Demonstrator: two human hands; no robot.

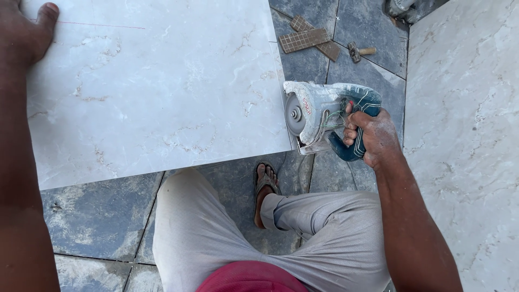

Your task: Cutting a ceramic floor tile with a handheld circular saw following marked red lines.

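- The right hand (373, 136) was closed in a full grip on the handle of the tile cutter (324, 116), arm extended forward, blade at the right edge of the marble tile (157, 92).
- The left hand (24, 32) lay flat, fingers loosely spread, holding nothing, on the tile's far left corner.

bare dark floor (102, 216) open below tile (157, 86), knee (189, 216) and cutter (324, 116) crowding right edge

Lg pale marble-look tile (157, 92), flat, raised over dark floor, thin red line near top edge. Dusty blue-grey handheld cutter (324, 116), disc at tile's rt edge, gripped at handle.
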